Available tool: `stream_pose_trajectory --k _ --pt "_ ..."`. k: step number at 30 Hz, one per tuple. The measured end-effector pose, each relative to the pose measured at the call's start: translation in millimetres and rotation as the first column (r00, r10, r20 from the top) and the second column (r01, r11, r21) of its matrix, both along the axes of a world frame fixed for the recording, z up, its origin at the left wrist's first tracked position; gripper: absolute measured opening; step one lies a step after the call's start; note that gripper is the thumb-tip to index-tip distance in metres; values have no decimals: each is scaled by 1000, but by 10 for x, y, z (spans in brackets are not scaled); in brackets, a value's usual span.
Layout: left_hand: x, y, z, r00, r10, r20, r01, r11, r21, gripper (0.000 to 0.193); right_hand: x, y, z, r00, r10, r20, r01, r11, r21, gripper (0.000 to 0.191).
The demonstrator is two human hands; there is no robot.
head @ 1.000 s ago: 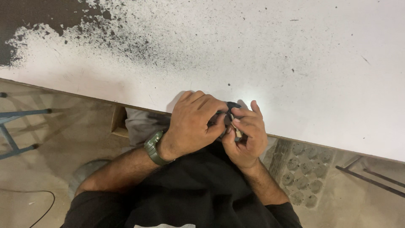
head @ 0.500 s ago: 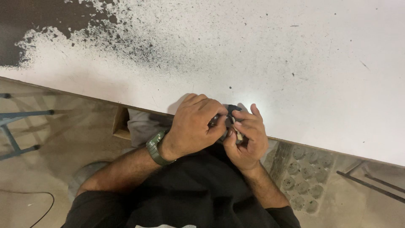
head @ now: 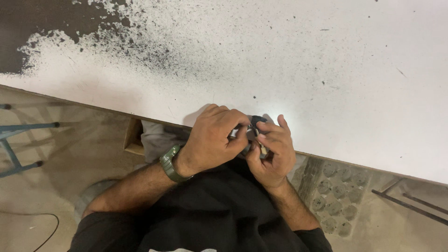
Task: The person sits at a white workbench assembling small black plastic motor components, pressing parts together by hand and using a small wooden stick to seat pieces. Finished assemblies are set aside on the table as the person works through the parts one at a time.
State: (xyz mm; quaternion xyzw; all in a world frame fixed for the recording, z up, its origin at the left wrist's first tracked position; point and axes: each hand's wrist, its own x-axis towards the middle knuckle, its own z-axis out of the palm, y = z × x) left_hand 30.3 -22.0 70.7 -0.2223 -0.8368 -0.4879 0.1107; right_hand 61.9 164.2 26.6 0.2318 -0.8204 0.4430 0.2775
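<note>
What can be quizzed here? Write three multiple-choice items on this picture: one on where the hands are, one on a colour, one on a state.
1. Where are the two hands?
A. At the near edge of the white table
B. Down on the floor
C. Over the table's dark patch

2. What colour is the wristwatch?
A. Red
B. Green
C. Yellow

3. How is the small dark object held?
A. Lying alone on the table
B. In one hand only
C. Pinched between both hands

Answers:
1. A: the left hand and right hand meet over the edge of the white table, far from its dark patch.
2. B: the wristwatch on the left wrist is olive green.
3. C: fingers of both hands close around the small dark object, which is mostly hidden.
</note>
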Motion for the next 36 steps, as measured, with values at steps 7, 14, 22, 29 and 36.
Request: stream_pose_trajectory --k 7,14,22,29,36 --pt "-30 -153 141 997 82 -9 -80 984 160 31 14 -4 56 999 -11 41 10 1000 5 31" --pt "-106 -280 111 983 59 -173 -33 988 150 15 -8 -118 159 999 -22 42 22 1000 -2 29" --pt "26 -161 2 978 18 -209 -47 989 -137 23 -18 -39 -142 997 -74 2 74 997 -14 28" --pt "39 -150 16 978 82 -191 -105 988 -116 20 -203 133 -410 999 -19 38 20 1000 -19 35" --pt "30 -130 -17 978 78 -194 -101 989 -110 18 -32 -29 -128 996 -81 -42 82 997 18 26"
